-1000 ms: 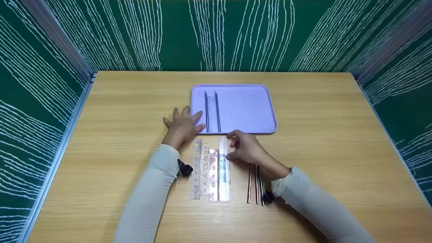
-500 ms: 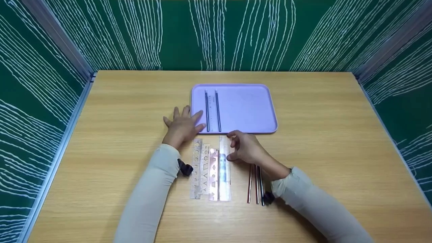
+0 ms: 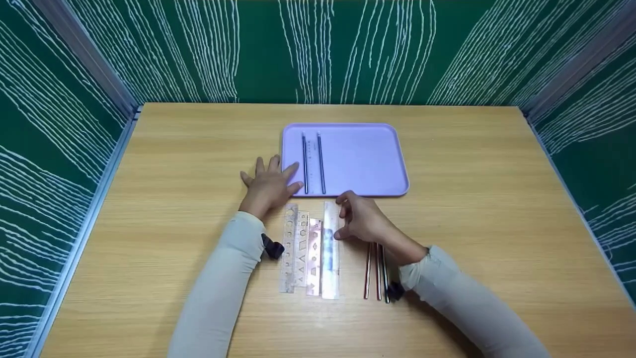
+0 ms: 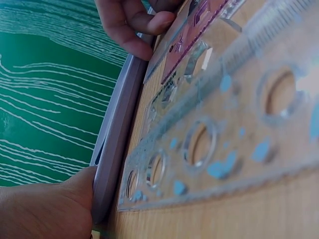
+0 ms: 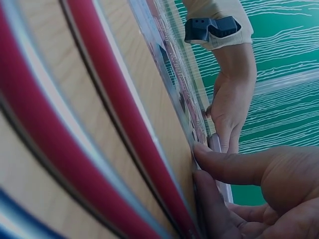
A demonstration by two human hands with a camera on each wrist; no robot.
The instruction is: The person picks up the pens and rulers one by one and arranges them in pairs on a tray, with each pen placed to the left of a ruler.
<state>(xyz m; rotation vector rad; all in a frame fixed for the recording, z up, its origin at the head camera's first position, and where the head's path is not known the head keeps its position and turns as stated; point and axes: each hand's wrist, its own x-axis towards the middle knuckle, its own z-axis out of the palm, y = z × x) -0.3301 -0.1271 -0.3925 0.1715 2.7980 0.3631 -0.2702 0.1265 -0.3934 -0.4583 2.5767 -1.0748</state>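
Sleeves (image 3: 213, 293) in pale cloth reach in over the wooden counter (image 3: 472, 199), each with a black camera (image 3: 272, 247) at the wrist. Nearest, toward the counter's right edge from the rulers, two red pencils (image 3: 367, 278) and a dark pencil (image 3: 385, 281) lie lengthwise, partly beneath the right wrist. Just left of them, four rulers stand side by side: a wide clear ruler (image 3: 330, 256), a pink ruler (image 3: 314, 258), a narrow stencil ruler (image 3: 300, 252) and a round-holed ruler (image 3: 288, 251) with blue marks. The right hand (image 3: 365, 219) holds the wide clear ruler by its right edge near the top, thumb and forefinger bent against it. Beyond, the left hand (image 3: 268, 189) lies loose with fingers spread, touching the near left corner of the lilac tray (image 3: 362, 159). In the tray, toward its left edge, two dark upright-set pencils (image 3: 321, 166) flank a transparent ruler (image 3: 311, 166). Past the counter's far edge stands a green wall (image 3: 258, 49) streaked with white lines.
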